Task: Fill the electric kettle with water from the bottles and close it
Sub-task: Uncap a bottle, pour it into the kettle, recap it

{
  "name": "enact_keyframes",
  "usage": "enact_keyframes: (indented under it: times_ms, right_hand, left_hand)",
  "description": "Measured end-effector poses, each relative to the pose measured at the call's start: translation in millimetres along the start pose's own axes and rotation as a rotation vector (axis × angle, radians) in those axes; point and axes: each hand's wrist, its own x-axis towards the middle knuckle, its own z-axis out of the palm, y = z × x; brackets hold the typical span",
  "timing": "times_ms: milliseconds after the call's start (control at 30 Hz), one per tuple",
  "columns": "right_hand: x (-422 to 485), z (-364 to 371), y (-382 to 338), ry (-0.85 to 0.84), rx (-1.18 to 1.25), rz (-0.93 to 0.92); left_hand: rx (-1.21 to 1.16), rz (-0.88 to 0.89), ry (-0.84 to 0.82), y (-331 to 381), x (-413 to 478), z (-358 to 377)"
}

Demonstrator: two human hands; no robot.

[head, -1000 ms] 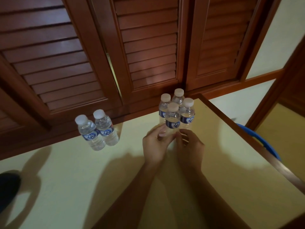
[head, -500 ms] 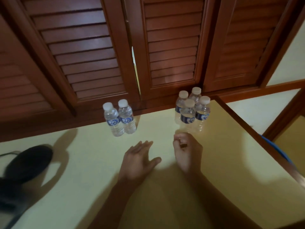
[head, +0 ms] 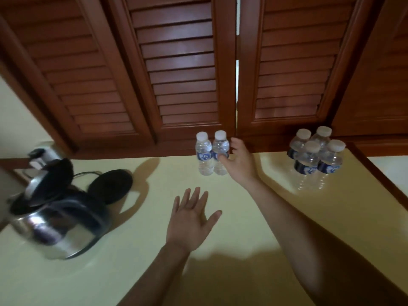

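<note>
Head view: our right hand (head: pixel 240 164) cups wide at the two bottles (head: pixel 212 151), frame centre, to lift one; left hand (head: pixel 189 219) hovers flat; the open-lidded kettle (head: pixel 55 221) stands lower left on the tabletop (head: pixel 143 250).

The left hand (head: pixel 189 226) hovers flat with its back up, 4 fingers straight and slightly fanned, thumb splayed toward the right arm, holding nothing. The right hand (head: pixel 239 164) reaches farther forward, ahead and to the right of the left one. It is cupped in a C, fingers curved above, thumb spread below.
</note>
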Motion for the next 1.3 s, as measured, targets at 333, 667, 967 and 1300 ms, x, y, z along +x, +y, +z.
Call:
enact_keyframes:
  times_ms: [333,667,967,1300]
  right_hand:
    - [-7,10,1,0.028,-0.009,0.031]
    - [-88,-11,-40,-0.08,-0.254,0.063]
    - [-161,25,-107,-0.295,-0.033,0.04]
    - [-232,92,-238,0.013,-0.479,-0.275]
  left_hand:
    - [-0.066,-0.006,0.065,-6,1,1]
    - [-0.612,0.008,0.255,-13,-23,-7]
    - [-0.949,0.075,0.239,-69,-89,-65]
    - [-0.974,0.161,0.221,-183,-161,-104]
